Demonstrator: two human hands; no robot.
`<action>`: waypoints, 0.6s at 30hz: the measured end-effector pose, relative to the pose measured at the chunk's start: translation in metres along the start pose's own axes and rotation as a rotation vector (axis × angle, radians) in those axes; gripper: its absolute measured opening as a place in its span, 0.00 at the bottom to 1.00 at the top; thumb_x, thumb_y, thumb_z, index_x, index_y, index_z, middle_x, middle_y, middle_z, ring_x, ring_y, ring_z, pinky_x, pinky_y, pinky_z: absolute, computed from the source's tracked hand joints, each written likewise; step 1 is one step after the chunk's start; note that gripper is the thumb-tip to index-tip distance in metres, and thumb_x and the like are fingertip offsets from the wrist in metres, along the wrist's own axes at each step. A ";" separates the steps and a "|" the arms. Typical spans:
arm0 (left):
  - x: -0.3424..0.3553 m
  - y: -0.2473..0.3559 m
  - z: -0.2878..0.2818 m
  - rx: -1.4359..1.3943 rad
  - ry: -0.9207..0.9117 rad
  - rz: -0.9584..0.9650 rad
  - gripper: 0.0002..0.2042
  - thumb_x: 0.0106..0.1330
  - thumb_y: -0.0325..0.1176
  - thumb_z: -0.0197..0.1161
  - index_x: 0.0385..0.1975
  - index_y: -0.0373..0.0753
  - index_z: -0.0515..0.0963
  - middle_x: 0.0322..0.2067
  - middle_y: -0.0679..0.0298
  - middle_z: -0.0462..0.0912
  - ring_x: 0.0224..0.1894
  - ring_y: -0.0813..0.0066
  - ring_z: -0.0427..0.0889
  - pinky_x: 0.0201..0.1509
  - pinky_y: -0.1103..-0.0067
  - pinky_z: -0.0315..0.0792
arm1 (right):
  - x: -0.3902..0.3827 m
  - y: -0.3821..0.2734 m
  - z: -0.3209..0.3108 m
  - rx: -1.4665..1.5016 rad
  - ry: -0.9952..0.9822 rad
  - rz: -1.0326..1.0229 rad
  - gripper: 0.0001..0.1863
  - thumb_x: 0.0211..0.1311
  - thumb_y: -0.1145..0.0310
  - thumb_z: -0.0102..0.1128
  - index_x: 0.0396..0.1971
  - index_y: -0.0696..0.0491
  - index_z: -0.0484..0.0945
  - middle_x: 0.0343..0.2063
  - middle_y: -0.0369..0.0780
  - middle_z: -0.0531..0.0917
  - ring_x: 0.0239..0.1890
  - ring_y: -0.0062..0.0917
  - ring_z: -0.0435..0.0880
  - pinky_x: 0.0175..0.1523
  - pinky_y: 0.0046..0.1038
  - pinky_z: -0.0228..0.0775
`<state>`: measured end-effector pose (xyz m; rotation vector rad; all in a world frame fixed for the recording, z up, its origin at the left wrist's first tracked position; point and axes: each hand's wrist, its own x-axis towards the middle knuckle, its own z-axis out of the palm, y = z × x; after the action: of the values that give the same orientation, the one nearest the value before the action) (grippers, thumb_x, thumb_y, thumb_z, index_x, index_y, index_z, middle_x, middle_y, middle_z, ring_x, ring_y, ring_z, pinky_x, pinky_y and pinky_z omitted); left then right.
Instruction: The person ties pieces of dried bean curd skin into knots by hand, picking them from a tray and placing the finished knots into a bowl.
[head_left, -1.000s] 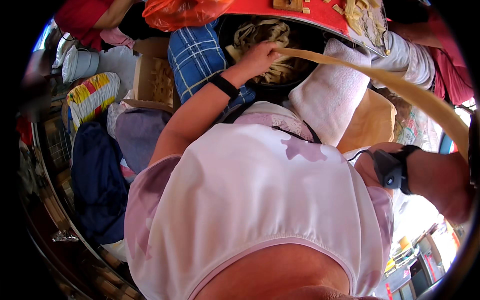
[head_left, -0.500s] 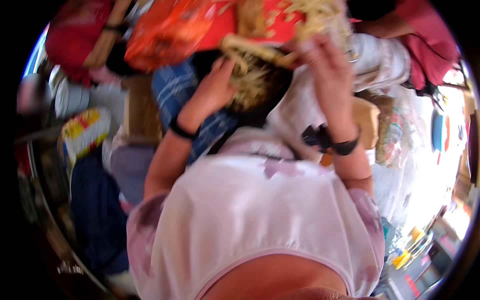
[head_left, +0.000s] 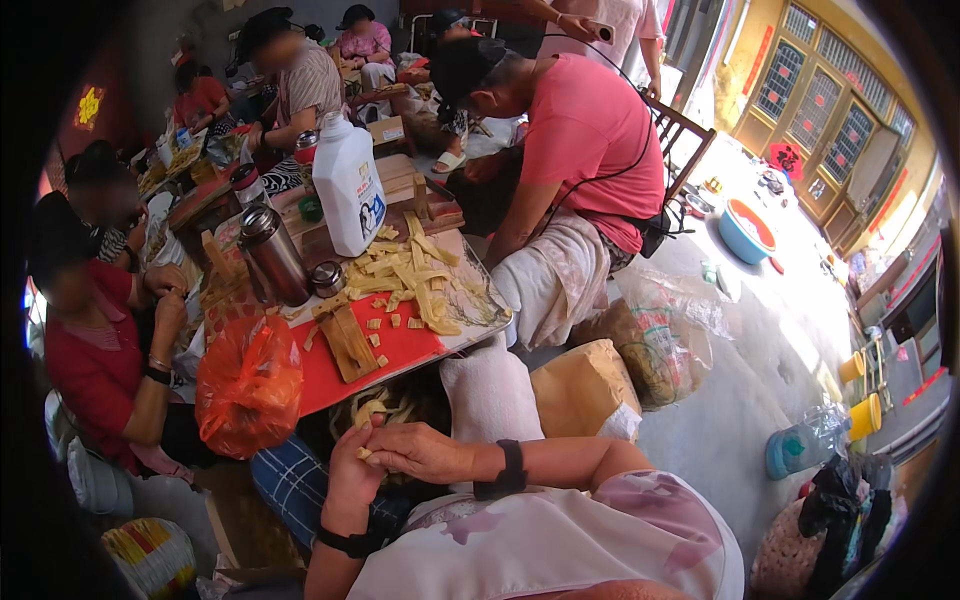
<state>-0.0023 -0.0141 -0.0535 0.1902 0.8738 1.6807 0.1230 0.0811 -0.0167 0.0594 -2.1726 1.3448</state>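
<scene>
With twelve o'clock straight ahead of the hands, the table (head_left: 478, 338) stands at twelve, its near part under a red covering (head_left: 410, 348) with a wooden block (head_left: 348, 345) and small cut pieces (head_left: 374, 324) lying on it. A loose heap of pale strips (head_left: 430, 285) spreads at half past twelve; behind it stands an upright white jug (head_left: 345, 190), with a steel flask (head_left: 270, 250) at eleven. Grey floor (head_left: 700, 430) runs out at three, and a blue basin (head_left: 745, 235) sits at two, short of the tall doors (head_left: 820, 100). An orange-red plastic bag (head_left: 250, 385) at ten hides the table's near left corner. A co-worker in red (head_left: 95, 370) sits past it, and another in a pink-red shirt (head_left: 600, 140) bends at one. A pale towel (head_left: 490, 390) at two and a brown paper sack (head_left: 590, 385) beyond it crowd the right side. The worked strip (head_left: 370, 409) is at the hands, below the table's near edge: the left hand (head_left: 350, 475) has its fingers closed around it, the right hand (head_left: 425, 455) pinches it beside them.
</scene>
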 end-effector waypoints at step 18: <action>-0.035 0.023 0.030 1.353 0.180 1.219 0.18 0.49 0.16 0.43 0.41 0.32 0.70 0.37 0.50 0.73 0.41 0.51 0.72 0.45 0.67 0.67 | 0.025 -0.015 0.008 0.817 -0.001 0.660 0.08 0.65 0.66 0.46 0.29 0.54 0.69 0.18 0.33 0.73 0.15 0.17 0.72 0.21 0.19 0.65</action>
<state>0.0074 -0.0334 -0.0073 1.7867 2.1931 1.7897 0.1037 0.0730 0.0048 -0.3715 -1.5381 2.5215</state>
